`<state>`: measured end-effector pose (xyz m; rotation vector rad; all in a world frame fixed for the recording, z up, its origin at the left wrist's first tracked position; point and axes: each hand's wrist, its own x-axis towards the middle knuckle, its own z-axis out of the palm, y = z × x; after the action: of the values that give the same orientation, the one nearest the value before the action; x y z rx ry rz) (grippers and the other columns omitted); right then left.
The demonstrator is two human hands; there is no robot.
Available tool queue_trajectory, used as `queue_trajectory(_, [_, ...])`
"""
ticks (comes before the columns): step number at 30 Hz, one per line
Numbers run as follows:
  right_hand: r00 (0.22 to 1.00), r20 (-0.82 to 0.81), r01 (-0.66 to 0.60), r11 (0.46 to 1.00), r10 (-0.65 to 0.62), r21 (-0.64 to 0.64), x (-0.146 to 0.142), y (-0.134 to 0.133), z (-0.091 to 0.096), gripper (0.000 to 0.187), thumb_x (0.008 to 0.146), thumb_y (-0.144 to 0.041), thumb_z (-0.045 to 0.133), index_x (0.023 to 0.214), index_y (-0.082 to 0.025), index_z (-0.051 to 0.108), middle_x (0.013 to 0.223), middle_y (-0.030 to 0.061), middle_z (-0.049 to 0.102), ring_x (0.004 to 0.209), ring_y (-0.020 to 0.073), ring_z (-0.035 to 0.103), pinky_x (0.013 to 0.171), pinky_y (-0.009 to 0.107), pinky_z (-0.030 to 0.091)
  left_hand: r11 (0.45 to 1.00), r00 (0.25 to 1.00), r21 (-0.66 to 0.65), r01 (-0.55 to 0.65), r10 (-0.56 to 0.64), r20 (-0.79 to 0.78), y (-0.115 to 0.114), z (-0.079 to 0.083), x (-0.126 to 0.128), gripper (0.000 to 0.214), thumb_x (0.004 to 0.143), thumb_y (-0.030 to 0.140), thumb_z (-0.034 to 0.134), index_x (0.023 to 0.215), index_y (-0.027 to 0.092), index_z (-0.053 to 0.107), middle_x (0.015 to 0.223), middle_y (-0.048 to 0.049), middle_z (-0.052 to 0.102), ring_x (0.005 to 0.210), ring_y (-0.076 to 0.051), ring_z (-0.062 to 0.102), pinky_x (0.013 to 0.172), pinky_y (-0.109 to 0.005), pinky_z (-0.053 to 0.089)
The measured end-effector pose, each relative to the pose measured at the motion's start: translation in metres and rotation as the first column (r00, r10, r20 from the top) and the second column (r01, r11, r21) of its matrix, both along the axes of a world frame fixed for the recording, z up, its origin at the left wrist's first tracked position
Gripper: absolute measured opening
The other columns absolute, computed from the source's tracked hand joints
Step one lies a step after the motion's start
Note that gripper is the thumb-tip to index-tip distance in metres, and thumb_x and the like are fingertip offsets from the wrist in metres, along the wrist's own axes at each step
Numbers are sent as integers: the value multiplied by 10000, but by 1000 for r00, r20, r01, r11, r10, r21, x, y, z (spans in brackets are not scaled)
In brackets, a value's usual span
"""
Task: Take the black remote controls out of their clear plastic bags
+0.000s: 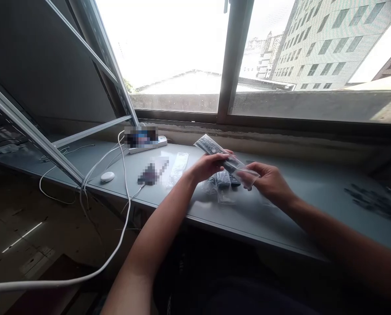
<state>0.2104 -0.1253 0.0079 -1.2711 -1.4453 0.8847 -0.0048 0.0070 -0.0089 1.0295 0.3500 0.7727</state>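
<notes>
My left hand (208, 166) grips the middle of a remote control in a clear plastic bag (211, 148), which is tilted with its far end up and to the left. My right hand (267, 181) pinches the near end of the same bag. Both hands hover just above a grey window ledge (313, 210). Under them on the ledge lie more dark remotes and clear bags (223, 183).
An empty clear bag (178, 166), a dark blurred item (151, 173), a white round device (107, 176) and a white power strip (147, 142) with white cables (125, 183) lie left on the ledge. Metal frame bars (34, 131) slant at left. A window rises behind.
</notes>
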Motion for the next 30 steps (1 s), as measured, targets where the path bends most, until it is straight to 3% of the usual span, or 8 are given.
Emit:
queue_trajectory(5, [997,-63,38,999,-38,6,5,4,2,458,834,-650,981,926,-228,829,733,45,760,613,187,647,615,334,579,982,976,-90,-165,176,127,6,5,-1,248,1026,301,740,1191,140,830,1262,-129,826,947,-150,767,594,-187,520])
queue_trajectory(12, [938,-304,173,985,-166,-6,13,20,-9,346,765,-481,1040,906,-235,841,862,46,767,760,188,708,548,245,592,924,938,-189,-334,344,25,9,6,1,287,1071,396,704,1201,170,823,1021,-69,781,764,-114,671,670,-199,560])
queue_trajectory(15, [892,-387,239,970,-234,-36,17,27,-13,285,766,-335,1022,989,-259,862,1067,50,802,906,192,733,587,213,628,910,928,-238,-340,366,70,9,5,3,201,1023,276,758,1186,168,800,997,-53,751,794,-116,687,709,-201,585])
queue_trajectory(19, [804,-515,277,954,-297,-117,24,34,-17,187,830,-212,914,984,-278,831,1063,35,800,888,181,728,613,222,656,915,914,-191,-354,382,135,9,3,4,165,979,168,823,1141,148,797,1051,-44,749,831,-86,713,709,-157,587])
queue_trajectory(22, [792,-549,215,963,-268,-159,26,35,-14,143,859,-191,854,978,-259,815,1065,58,834,925,225,772,673,276,682,947,935,-117,-301,317,161,6,3,3,317,925,137,889,1231,175,815,1085,-39,769,861,-72,725,667,-114,547])
queue_trajectory(25, [839,-526,22,975,-138,-220,22,27,-5,108,961,-299,815,1045,-235,840,1073,76,863,976,263,810,796,320,693,983,972,-60,-176,183,148,-2,6,1,573,880,89,913,1416,247,785,1090,-28,784,915,-89,749,766,-139,583])
queue_trajectory(28, [870,-493,-212,903,0,-374,13,16,5,444,1107,-571,603,1112,-213,866,996,116,867,849,298,823,714,388,692,1000,994,-8,-28,29,101,-11,9,0,715,844,74,932,1505,267,741,1099,-30,792,976,-119,773,973,-224,606])
queue_trajectory(30, [877,-474,-306,853,79,-423,8,9,9,512,1137,-584,538,1111,-195,869,1028,148,869,866,301,831,727,379,698,997,994,22,79,-80,71,-14,9,-2,743,809,108,973,1501,246,739,1123,-49,798,1015,-147,784,1034,-278,597])
